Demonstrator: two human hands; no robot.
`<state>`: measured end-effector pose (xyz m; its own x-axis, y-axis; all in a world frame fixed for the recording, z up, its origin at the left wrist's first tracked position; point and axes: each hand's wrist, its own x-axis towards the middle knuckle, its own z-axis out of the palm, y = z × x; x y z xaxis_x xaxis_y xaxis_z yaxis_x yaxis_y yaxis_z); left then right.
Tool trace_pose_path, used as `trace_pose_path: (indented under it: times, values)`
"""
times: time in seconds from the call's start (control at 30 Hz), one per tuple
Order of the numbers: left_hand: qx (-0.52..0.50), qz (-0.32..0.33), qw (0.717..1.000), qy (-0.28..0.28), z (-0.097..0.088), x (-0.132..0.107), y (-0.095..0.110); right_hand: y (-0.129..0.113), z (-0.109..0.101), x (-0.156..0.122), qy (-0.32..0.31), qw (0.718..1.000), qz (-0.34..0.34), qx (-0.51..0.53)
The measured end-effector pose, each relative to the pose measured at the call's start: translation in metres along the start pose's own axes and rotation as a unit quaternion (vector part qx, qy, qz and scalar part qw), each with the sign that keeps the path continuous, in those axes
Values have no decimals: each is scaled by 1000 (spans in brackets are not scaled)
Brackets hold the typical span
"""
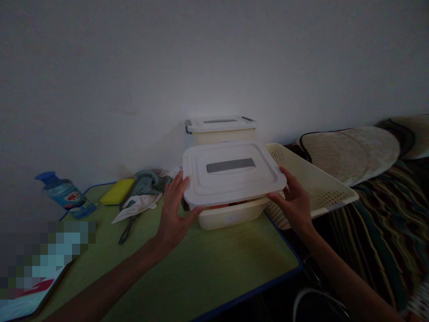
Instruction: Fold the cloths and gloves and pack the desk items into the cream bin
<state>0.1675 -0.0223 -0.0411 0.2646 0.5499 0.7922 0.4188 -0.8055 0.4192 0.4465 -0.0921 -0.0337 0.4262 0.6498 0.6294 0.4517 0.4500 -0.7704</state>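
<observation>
A white plastic lid [231,172] with a grey strip on top is held level just above a cream storage box [231,214] on the green table [208,268]. My left hand [174,208] grips the lid's left edge and my right hand [293,203] grips its right edge. Something reddish shows inside the box under the lid. A second, similar box with its lid on [221,129] stands behind, against the wall.
A cream perforated basket [315,181] leans off the table's right edge. At the left lie crumpled cloths [144,194], a yellow sponge [117,191], a blue bottle [65,196] on its side and a dark utensil [126,230]. Cushions [351,152] and striped fabric are at the right.
</observation>
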Motion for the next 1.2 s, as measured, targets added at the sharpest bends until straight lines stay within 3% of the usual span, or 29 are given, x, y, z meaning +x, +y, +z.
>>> trace_pose_path:
  times: [0.5, 1.2]
  values:
    - [-26, -98, 995, -23, 7, -9, 5, 10, -1, -11, -7, 994, 100, -33]
    - [-10, -87, 994, -59, 7, -30, 2, 12, -15, -19, -79, 989, 44, -115]
